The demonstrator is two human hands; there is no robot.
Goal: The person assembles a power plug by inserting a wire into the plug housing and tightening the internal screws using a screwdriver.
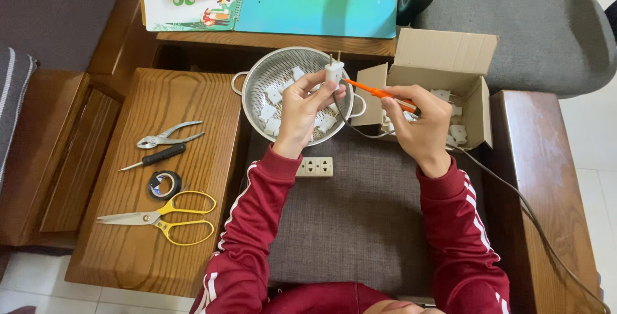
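Up above the metal colander (257,86), left hand (302,109) closed around a white plug (333,71), thumb and fingers pinching its body, two prongs pointing up and away. Right hand (421,121) curled shut on an orange screwdriver (376,93), handle tucked in the fist, tip reaching across to the left and touching the side of the plug just below the pinch. Grey cable (501,182) trailing down from the plug, looping between the two wrists, then running off to the right and down over the wooden armrest (546,179). Plug held between colander and open cardboard box (443,50), above both, touching neither. More white plug parts lying inside colander and inside box. Below the hands, on the grey cushion (360,217), a white socket strip (314,167), just beside the left wrist. Well apart to the left, on a wooden tabletop (193,115): pliers (168,135), a black-handled screwdriver (154,157), a roll of black tape (164,184), yellow-handled scissors (160,217). Both sleeves dark red with white stripes.
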